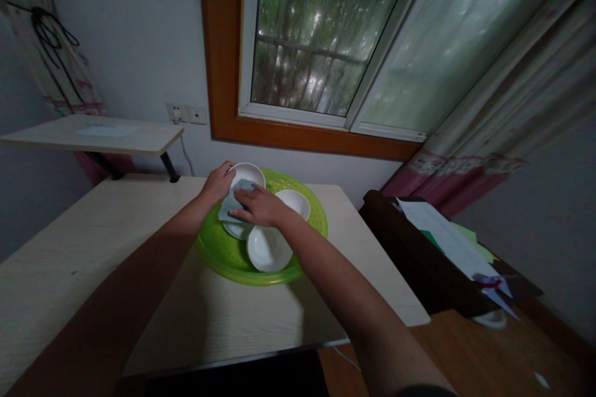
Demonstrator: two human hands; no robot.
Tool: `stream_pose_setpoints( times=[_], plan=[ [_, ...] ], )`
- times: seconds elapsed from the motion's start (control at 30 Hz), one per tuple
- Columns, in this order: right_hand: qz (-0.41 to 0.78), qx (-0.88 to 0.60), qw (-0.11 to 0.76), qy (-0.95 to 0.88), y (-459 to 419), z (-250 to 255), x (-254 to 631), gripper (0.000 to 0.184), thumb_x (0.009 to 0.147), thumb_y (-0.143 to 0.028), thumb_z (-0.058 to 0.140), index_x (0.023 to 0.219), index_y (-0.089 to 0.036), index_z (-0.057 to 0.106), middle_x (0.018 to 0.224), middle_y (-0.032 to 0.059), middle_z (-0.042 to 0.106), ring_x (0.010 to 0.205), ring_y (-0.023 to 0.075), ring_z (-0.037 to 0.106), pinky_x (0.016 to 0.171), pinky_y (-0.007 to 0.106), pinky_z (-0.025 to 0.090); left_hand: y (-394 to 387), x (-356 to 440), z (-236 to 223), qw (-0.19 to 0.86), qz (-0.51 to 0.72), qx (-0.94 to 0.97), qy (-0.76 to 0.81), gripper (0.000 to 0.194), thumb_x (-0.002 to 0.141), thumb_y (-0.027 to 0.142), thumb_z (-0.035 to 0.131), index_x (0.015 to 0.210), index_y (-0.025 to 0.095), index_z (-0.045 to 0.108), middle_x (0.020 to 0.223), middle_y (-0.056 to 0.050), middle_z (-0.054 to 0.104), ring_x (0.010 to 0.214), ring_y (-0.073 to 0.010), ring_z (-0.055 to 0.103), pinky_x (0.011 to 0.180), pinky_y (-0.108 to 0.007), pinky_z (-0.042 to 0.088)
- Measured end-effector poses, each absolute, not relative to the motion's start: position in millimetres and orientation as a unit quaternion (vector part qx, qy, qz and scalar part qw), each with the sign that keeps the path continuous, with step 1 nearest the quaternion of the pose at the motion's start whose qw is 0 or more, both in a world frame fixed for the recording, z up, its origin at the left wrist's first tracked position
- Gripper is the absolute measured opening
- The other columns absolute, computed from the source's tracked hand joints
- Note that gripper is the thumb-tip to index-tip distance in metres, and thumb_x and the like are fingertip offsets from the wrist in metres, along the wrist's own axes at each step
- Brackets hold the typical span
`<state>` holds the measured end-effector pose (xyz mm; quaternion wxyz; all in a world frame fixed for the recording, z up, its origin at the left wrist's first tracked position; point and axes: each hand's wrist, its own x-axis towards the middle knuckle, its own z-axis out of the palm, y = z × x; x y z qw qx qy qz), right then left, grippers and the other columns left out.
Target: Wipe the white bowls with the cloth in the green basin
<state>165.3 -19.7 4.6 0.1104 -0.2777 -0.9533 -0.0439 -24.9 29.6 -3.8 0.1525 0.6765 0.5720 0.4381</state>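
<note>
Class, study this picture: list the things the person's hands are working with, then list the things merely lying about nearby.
In hand:
left hand gripping a white bowl
right hand pressing a grey cloth
green basin with other white bowls

Lying about:
papers on the dark stand
sheet on the side shelf
wall socket

A room in a home, dimly lit. Shown by a wood-framed window (321,49) with bars and trees outside, a floral curtain (503,118) with pink hem, a light wooden table (116,248) bearing a green plastic basin (223,254) of white bowls (267,249), a wall socket (186,113), papers (447,236) on a dark side cabinet (419,260).
</note>
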Motion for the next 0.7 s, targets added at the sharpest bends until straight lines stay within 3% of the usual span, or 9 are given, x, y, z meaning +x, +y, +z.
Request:
stream_pose_setpoints(
  times=[0.17,0.3,0.4,0.47,0.57,0.63,0.7],
  plan=[
    [-0.114,-0.319,0.121,-0.933,-18,-2,165,0.066,0.100,-0.063,0.036,0.147,-0.017,0.046,0.158,0.0131,0.040,0.148,0.0266,0.035,0.123,0.052,0.019,27,-21,-2,0.219,0.445,0.681,0.538,0.038,0.086,0.037,0.039,0.109,0.020,0.064,0.110,-0.004,0.070,0.104,-0.0205,0.061,0.096,-0.031,0.045],
    [-0.146,-0.352,0.142,-0.913,-16,-2,165,0.078,0.095,-0.068,0.042,0.147,-0.011,0.047,0.155,0.0185,0.042,0.146,0.0314,0.038,0.125,0.052,0.014,26,-20,-2,0.239,0.439,0.690,0.524,0.038,0.085,0.035,0.039,0.108,0.019,0.064,0.108,-0.004,0.070,0.102,-0.0206,0.060,0.094,-0.031,0.046],
    [-0.164,-0.381,0.143,-0.898,-17,2,164,0.084,0.092,-0.071,0.045,0.141,-0.003,0.053,0.150,0.0256,0.047,0.141,0.0337,0.045,0.122,0.049,0.021,26,-20,-1,0.221,0.440,0.681,0.542,0.039,0.083,0.034,0.040,0.111,0.019,0.064,0.104,-0.005,0.070,0.096,-0.0207,0.061,0.088,-0.031,0.047],
    [-0.173,-0.393,0.127,-0.894,-19,5,161,0.080,0.093,-0.070,0.045,0.129,-0.001,0.063,0.138,0.0277,0.058,0.132,0.0338,0.054,0.119,0.047,0.026,26,-21,-1,0.204,0.438,0.675,0.557,0.040,0.083,0.033,0.041,0.112,0.019,0.064,0.102,-0.005,0.070,0.093,-0.0204,0.061,0.085,-0.030,0.046],
    [-0.172,-0.393,0.085,-0.899,-21,11,157,0.064,0.096,-0.063,0.046,0.104,-0.006,0.076,0.105,0.0221,0.075,0.105,0.0300,0.069,0.111,0.045,0.034,26,-22,0,0.186,0.436,0.674,0.567,0.039,0.082,0.032,0.041,0.111,0.020,0.065,0.101,-0.004,0.070,0.093,-0.0202,0.060,0.083,-0.030,0.045],
    [-0.171,-0.381,0.061,-0.907,-22,14,155,0.056,0.097,-0.056,0.048,0.095,-0.010,0.079,0.089,0.0178,0.077,0.089,0.0269,0.073,0.106,0.044,0.038,26,-22,1,0.176,0.437,0.675,0.567,0.038,0.083,0.032,0.041,0.110,0.020,0.065,0.102,-0.005,0.070,0.095,-0.0204,0.060,0.084,-0.029,0.045],
    [-0.177,-0.357,0.051,-0.916,-22,16,156,0.047,0.097,-0.049,0.052,0.093,-0.011,0.079,0.085,0.0161,0.077,0.085,0.0255,0.073,0.104,0.042,0.040,25,-23,1,0.171,0.436,0.675,0.570,0.038,0.083,0.032,0.041,0.110,0.021,0.065,0.104,-0.005,0.070,0.097,-0.0206,0.060,0.085,-0.030,0.045]
  ],
)
